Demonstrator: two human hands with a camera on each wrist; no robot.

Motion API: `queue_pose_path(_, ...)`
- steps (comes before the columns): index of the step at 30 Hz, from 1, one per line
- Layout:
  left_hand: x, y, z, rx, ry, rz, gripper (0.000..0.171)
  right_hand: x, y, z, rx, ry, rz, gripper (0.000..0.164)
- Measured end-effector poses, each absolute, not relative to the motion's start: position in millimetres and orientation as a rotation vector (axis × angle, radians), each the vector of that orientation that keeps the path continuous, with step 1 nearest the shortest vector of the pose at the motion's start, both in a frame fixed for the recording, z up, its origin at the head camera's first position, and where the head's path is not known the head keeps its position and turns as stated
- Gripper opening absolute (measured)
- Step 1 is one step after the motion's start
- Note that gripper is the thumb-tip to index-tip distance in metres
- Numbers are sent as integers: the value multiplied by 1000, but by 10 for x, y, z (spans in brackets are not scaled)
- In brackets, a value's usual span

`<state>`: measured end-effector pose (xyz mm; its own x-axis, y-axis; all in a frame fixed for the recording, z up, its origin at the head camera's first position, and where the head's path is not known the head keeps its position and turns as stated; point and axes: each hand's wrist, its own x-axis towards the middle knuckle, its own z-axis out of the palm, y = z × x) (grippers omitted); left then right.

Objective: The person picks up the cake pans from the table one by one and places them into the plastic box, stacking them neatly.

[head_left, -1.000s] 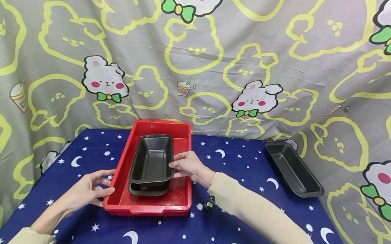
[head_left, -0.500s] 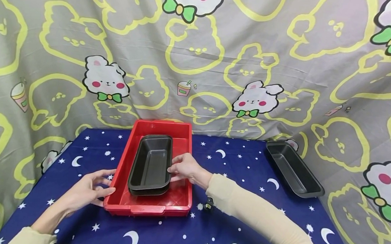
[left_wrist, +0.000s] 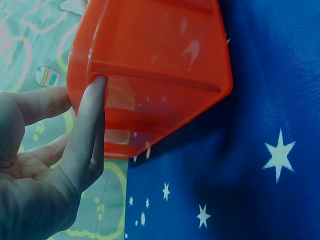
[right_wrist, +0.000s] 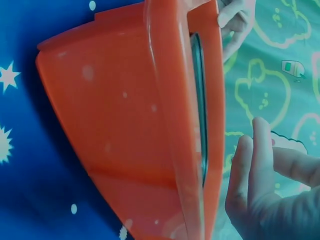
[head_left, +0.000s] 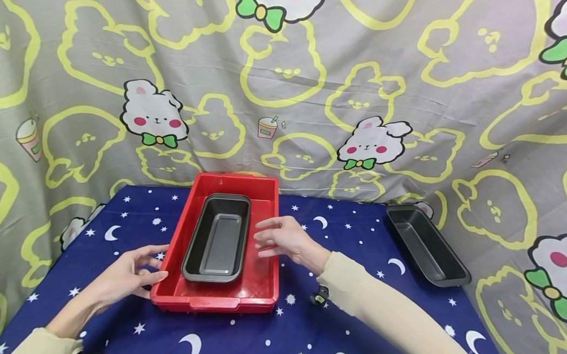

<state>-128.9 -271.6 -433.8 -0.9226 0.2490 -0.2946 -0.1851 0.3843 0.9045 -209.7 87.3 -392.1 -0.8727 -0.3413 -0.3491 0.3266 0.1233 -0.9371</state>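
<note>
Red plastic stands out in the head view: a tray (head_left: 257,283) on the surface (head_left: 239,347), with a black loaf pan (head_left: 221,243) lying inside it, nearer the left wall. Its rim looks layered, so another may be nested beneath; I cannot tell. The person's left grip (head_left: 123,276) pinches the tray's left rim near the front corner, while the right grip (head_left: 289,239) hangs by the opposite rim with loosely spread fingers, holding nothing. If the left pulls or lifts unevenly, the pan could slide across the smooth tray floor and knock a wall. A spare pan (head_left: 427,248) lies slanted close to the surface's right edge; a swing of the right sleeve (head_left: 369,290) might push it over.

From the left wrist, one long finger touches the outer wall just under the rim, a contact the head view hides. The pan does not show there.

From the right wrist, a gap stands between the right fingers and the tray, which the head view leaves uncertain. Only a thin strip of pan rim shows between the tray's walls, and the left fingers appear at the far rim.
</note>
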Motion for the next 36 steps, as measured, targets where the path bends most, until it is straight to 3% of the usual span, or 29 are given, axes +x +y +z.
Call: queue_pose_path(36, -1277, -2710, -4350, 127, 2206, 1630, 79, -1825, 2069, -3797, -249, 2233, -1729, 40)
